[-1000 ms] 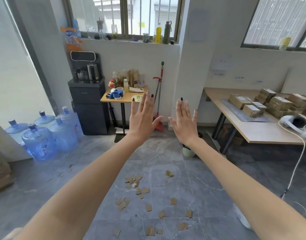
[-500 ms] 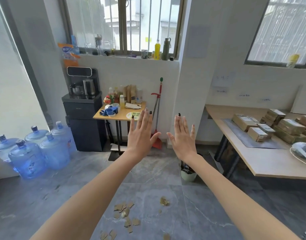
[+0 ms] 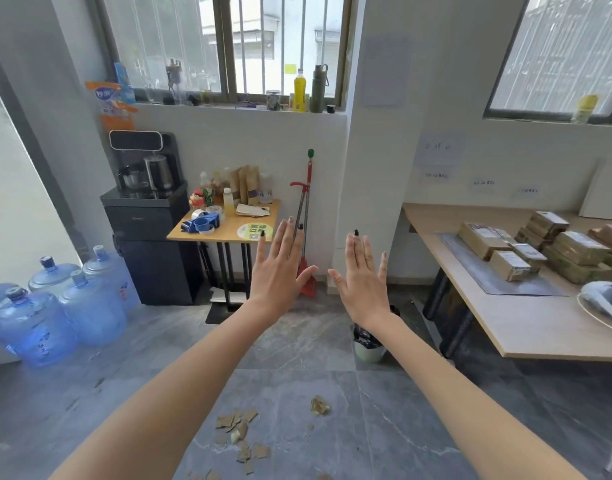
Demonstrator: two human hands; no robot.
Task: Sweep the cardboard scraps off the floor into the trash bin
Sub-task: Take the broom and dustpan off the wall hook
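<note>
On the grey floor (image 3: pixel 297 344) in the foreground, the cardboard scraps (image 3: pixel 240 433) lie scattered, apart from the trash bin (image 3: pixel 368 353) standing farther off. The left hand (image 3: pixel 280 271) and right hand (image 3: pixel 361 278) hover spread and empty. Best fetch the red broom (image 3: pixel 309 188) leaning at the wall (image 3: pixel 263 140) first, then sweep binward.

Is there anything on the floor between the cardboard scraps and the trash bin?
Nothing visible blocks the way. Bare grey floor runs from the scraps to the bin. Only one stray crumpled scrap lies along that path. The left hand and right hand are raised and hold nothing.
</note>
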